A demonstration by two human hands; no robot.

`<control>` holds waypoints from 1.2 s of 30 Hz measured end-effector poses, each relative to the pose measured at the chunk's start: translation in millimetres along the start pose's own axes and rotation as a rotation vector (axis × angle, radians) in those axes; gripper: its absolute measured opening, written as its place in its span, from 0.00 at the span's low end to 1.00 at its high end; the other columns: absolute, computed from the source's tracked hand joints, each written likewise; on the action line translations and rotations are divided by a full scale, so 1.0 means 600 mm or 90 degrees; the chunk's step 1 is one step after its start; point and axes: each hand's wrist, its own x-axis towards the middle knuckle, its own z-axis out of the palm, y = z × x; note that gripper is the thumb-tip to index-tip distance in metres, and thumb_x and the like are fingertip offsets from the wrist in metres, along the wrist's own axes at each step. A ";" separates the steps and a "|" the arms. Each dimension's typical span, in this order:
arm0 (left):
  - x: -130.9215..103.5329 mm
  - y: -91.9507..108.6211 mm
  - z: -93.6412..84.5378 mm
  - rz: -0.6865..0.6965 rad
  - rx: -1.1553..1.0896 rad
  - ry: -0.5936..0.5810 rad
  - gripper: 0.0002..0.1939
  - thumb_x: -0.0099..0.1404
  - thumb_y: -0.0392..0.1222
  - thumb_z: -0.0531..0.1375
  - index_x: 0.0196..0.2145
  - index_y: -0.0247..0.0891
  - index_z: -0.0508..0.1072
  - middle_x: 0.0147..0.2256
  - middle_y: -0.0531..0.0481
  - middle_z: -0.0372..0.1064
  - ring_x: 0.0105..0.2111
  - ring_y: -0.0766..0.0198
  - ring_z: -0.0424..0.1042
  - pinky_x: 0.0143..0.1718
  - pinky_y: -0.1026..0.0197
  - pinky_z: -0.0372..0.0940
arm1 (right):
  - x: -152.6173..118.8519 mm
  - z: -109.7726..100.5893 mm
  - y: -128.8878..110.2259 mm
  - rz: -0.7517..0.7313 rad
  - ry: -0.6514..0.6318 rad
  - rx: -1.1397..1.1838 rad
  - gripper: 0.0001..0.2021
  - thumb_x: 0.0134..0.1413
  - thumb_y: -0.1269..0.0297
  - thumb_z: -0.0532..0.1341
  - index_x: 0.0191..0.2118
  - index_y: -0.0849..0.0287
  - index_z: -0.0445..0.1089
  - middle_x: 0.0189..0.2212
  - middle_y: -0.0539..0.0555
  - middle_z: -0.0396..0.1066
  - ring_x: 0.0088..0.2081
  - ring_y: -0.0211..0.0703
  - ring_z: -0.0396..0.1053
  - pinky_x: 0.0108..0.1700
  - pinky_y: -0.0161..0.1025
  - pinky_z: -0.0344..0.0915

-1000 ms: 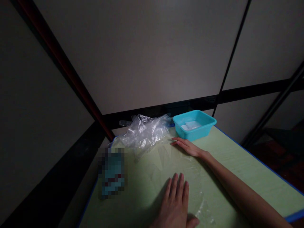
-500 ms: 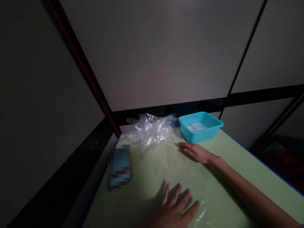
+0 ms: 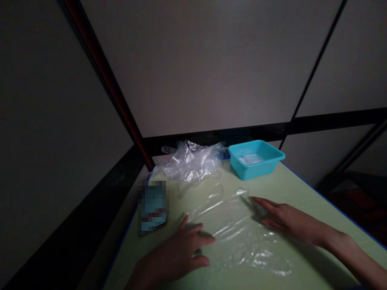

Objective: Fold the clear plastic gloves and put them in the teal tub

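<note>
Gloves of thin clear plastic (image 3: 196, 161) lie in one crumpled heap at the far left of the table; how many it holds cannot be counted. One single clear plastic glove (image 3: 236, 225) lies apart from the heap, spread on the near part of the table between two bare hands, with two rounded finger ends showing plainly at its far side.

The left hand (image 3: 178, 251) is at the glove's near left, four digits visible and spread, gripping nothing. The right hand (image 3: 287, 217) is at the glove's right, fingers stretched out toward the left, thumb apart from them, likewise loose and gripping nothing. Whether either hand presses on the plastic cannot be told.

One turquoise plastic basin (image 3: 256, 171) stands upright at the far right, just beside the heap, with white flat pieces (image 3: 254, 158) inside, too faint to count. One pixelated flat object (image 3: 153, 207) lies near the left edge. All are on one pale green table (image 3: 298, 189) with blue edging, before pale panels (image 3: 211, 72).
</note>
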 end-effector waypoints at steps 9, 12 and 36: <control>0.051 0.010 0.001 -0.027 0.134 0.140 0.24 0.61 0.47 0.53 0.54 0.38 0.57 0.53 0.45 0.58 0.54 0.59 0.55 0.57 0.51 0.38 | 0.033 -0.002 -0.024 -0.022 0.050 -0.044 0.26 0.56 0.52 0.48 0.59 0.56 0.49 0.57 0.56 0.51 0.54 0.52 0.54 0.54 0.49 0.54; 0.093 0.015 0.038 -0.037 0.184 0.201 0.29 0.62 0.48 0.49 0.57 0.32 0.48 0.59 0.42 0.42 0.58 0.59 0.41 0.57 0.55 0.41 | 0.054 0.019 -0.012 -0.058 0.042 -0.047 0.29 0.56 0.51 0.48 0.60 0.55 0.43 0.60 0.55 0.42 0.58 0.51 0.44 0.57 0.51 0.47; 0.101 -0.116 0.033 -0.065 0.032 0.313 0.24 0.63 0.43 0.49 0.56 0.37 0.52 0.58 0.45 0.46 0.57 0.62 0.46 0.56 0.56 0.45 | 0.031 0.029 0.047 0.021 -0.014 -0.085 0.31 0.56 0.49 0.46 0.61 0.53 0.34 0.61 0.56 0.37 0.60 0.50 0.38 0.57 0.56 0.41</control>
